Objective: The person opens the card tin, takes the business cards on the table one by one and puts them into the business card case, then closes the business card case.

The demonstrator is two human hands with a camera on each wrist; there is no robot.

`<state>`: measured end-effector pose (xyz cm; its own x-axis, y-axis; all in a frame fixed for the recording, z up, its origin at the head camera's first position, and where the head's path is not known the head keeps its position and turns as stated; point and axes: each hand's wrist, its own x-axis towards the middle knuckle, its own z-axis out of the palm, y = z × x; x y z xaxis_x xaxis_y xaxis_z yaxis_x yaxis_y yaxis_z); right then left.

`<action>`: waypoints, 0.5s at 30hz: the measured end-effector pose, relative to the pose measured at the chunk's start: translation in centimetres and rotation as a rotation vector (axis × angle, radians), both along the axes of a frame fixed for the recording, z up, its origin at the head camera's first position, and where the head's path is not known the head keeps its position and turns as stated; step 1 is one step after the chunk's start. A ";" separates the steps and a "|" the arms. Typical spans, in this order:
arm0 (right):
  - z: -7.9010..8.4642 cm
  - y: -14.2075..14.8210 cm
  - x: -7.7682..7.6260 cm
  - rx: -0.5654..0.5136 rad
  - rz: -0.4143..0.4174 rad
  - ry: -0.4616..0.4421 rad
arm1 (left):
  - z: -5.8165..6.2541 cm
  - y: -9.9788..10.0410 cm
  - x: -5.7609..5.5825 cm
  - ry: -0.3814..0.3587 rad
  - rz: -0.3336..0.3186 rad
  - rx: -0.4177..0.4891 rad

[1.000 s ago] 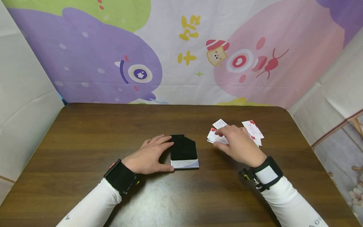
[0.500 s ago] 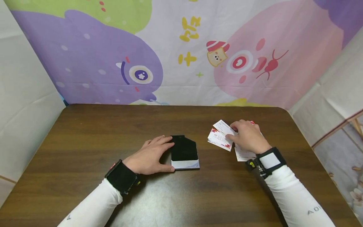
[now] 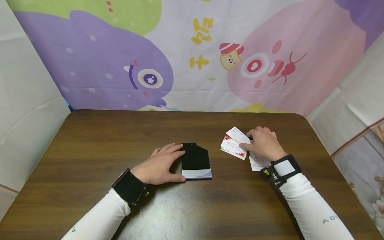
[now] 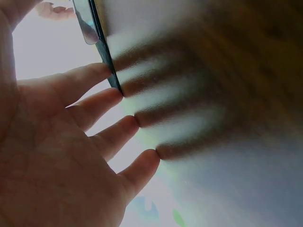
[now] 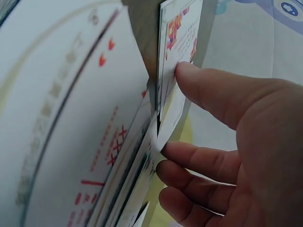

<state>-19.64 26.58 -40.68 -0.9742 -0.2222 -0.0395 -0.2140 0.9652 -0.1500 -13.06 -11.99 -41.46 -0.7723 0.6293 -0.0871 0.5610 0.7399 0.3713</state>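
Observation:
A black card holder (image 3: pixel 195 156) with a pale, lilac-patterned strip along its near side lies at the middle of the table. Along its left side rests my left hand (image 3: pixel 159 165), fingers spread and thumb at the near corner; in the left wrist view the fingertips (image 4: pixel 113 94) meet its dark edge and the tabletop. Farther right, several white business cards (image 3: pixel 233 147) with red floral prints lie in loose, overlapping groups. Bent over them, my right hand (image 3: pixel 264 145) pinches one business card (image 5: pixel 177 38) between thumb and index finger. It partly covers the cards beneath.
The brown wooden table (image 3: pixel 120 133) ends at a cartoon-printed cloth (image 3: pixel 192 96) at the back. White cloth panels (image 3: pixel 33 100) stand at both sides. A further business card (image 3: pixel 258 163) sticks out under the right wrist.
My right hand has moved right and slightly away over the cards, uncovering the left group, then stays nearly still. The left hand and the card holder keep their places.

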 end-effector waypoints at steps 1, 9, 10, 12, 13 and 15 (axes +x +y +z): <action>0.0 0.0 0.0 0.000 0.000 0.005 | 0.0 0.0 0.0 0.002 0.000 0.002; -0.1 -0.4 -0.2 -0.040 -0.005 0.020 | 0.1 0.0 0.1 0.008 -0.004 -0.004; -0.1 -0.4 -0.2 -0.049 -0.010 0.020 | 0.1 0.0 0.0 0.008 -0.004 -0.004; -0.2 -0.5 -0.2 -0.065 -0.023 0.023 | 0.0 0.0 0.0 0.006 -0.005 -0.004; -0.2 -0.5 -0.2 -0.075 -0.030 0.025 | 0.1 0.0 0.0 0.005 -0.005 -0.005; -0.3 -0.5 -0.3 -0.095 -0.046 0.027 | 0.1 -0.1 0.0 0.006 -0.005 -0.004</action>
